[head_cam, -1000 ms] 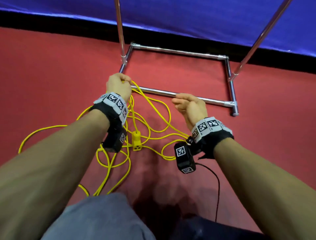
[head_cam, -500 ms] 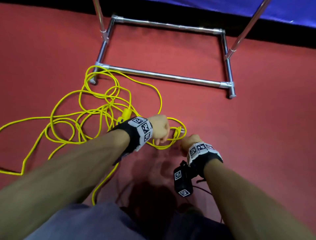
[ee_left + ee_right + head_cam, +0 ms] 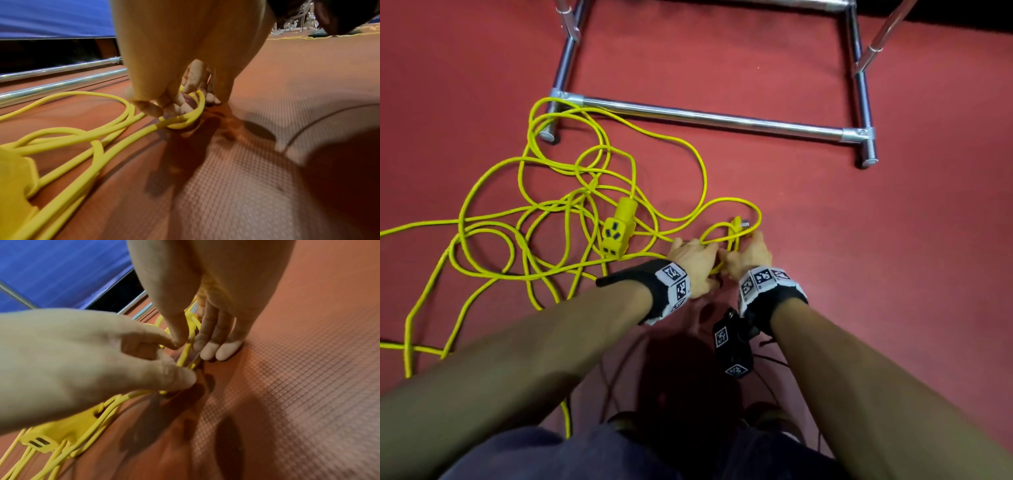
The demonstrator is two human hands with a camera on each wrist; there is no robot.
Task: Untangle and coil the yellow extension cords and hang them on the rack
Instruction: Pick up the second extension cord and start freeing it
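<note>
Both hands meeting at frame center: left hand (image 3: 693, 255) and right hand (image 3: 748, 253) pinching knotted yellow cord (image 3: 726, 236) near plug (image 3: 739, 224). Best loosening the loop, feeding plug through gently.

The yellow cord (image 3: 571, 164) looks smooth, matt rubbery plastic; the rack (image 3: 715, 118) — polished, shiny metal tubing; the red floor (image 3: 257, 170) — finely dimpled, matt.
</note>
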